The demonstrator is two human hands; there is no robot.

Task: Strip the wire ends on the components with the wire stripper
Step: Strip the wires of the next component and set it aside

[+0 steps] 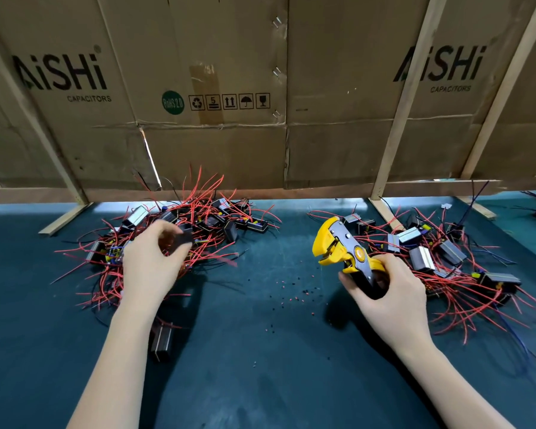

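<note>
**Next part picked, stripper waiting off to the right**

The left hand (155,255) has its fingers curled round a small black part (184,236), pinched at the near edge of the left pile (198,218) of parts and red wires. The right hand (384,292) is wrapped around the handles of the yellow wire stripper (338,246), held above the dark green mat (260,366). The tool's long axis runs from that hand up and away, its head tipped toward the left hand and its mouth looking parted. The part lies well apart from the tool's head, to its left, so my guess is the left hand must carry a wire end rightward to meet it. Behind the right hand sits a second pile (446,258). Bits of insulation (291,292) dot the mat between the hands.
</note>
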